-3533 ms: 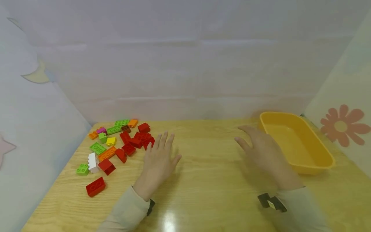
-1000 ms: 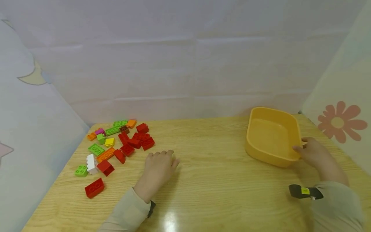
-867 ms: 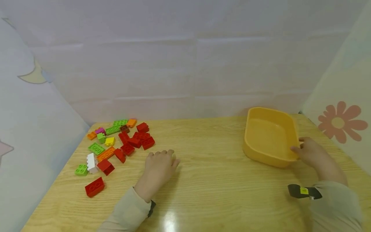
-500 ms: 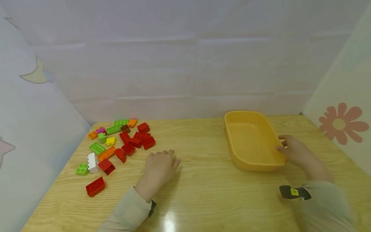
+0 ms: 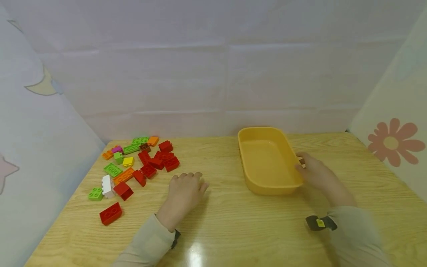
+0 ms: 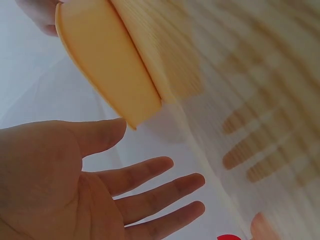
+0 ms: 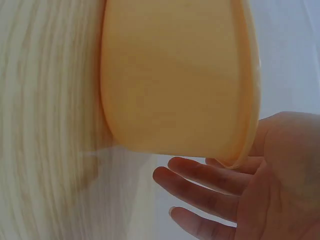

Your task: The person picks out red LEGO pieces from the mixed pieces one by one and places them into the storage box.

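A yellow plastic tray (image 5: 273,163) with rounded corners and nothing inside stands right of the table's middle, near the back. At its right rim my right hand (image 5: 321,178) grips the wall; in the right wrist view that hand (image 7: 285,175) has the rim between thumb and fingers, the thumb partly hidden. My left hand (image 5: 185,194) hovers over or rests on the table left of the tray, holding nothing. Its fingers are loosely spread in the left wrist view, and the thumb (image 6: 102,135) only seems to overlap the tray there.
Loose toy bricks lie on the left of the wooden table (image 5: 227,230): several red bricks (image 5: 156,163), green pieces (image 5: 113,170), a white brick (image 5: 107,186), a yellow brick (image 5: 128,162) and orange ones (image 5: 123,175). A pale cloth wall (image 5: 227,85) borders the back.
My right hand reached round to the tray's right side, took its rim and moved it left toward the table's middle. The left hand's fingers have bent somewhat; the bricks have stayed put.
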`<state>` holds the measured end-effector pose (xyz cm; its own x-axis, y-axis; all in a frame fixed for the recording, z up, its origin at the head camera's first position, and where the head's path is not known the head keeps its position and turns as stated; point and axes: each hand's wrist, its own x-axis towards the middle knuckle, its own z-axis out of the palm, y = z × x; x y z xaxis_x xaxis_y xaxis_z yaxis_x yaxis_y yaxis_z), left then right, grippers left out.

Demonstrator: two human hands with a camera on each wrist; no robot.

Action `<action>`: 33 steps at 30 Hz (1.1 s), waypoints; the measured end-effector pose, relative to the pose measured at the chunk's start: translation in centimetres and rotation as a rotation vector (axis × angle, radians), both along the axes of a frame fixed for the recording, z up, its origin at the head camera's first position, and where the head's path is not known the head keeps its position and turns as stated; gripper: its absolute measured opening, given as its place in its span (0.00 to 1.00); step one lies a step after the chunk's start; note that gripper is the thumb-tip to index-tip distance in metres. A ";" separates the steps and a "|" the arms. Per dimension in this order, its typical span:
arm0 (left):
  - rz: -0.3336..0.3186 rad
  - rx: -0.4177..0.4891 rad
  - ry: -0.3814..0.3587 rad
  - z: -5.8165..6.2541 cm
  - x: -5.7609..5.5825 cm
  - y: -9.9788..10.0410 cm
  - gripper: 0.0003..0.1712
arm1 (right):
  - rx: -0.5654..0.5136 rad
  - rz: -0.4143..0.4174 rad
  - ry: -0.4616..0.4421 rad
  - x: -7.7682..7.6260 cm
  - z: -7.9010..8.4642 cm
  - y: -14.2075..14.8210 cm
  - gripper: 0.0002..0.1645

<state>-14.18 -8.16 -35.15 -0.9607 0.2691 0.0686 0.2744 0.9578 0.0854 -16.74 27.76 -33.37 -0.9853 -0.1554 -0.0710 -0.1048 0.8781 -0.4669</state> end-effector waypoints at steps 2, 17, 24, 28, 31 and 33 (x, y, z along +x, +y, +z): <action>0.001 -0.005 -0.001 0.0 0.0 0.0 0.27 | -0.002 0.003 0.012 0.0 0.0 -0.6 0.33; 0.003 0.004 0.000 0.0 -0.1 0.1 0.26 | -0.127 -0.004 -0.006 0.0 -1.0 -5.2 0.34; 0.002 0.002 -0.013 0.0 -0.4 -0.3 0.27 | -0.336 0.006 0.032 -0.1 -1.8 -6.5 0.38; -0.021 0.011 -0.064 0.2 -0.5 -0.9 0.28 | -0.512 -0.055 -0.019 -0.4 -2.5 -6.8 0.38; -0.065 0.023 -0.125 0.3 -0.6 -1.4 0.28 | -0.677 -0.145 -0.089 -0.7 -2.9 -6.8 0.36; -0.098 0.025 -0.159 0.3 -0.7 -1.7 0.29 | -0.811 -0.217 -0.144 -0.9 -3.2 -6.8 0.36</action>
<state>-14.86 -9.90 -34.88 -0.9291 0.3624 -0.0740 0.3478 0.9241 0.1585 -17.59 20.95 -36.53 -0.9891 -0.0213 -0.1458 0.1354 0.2597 -0.9562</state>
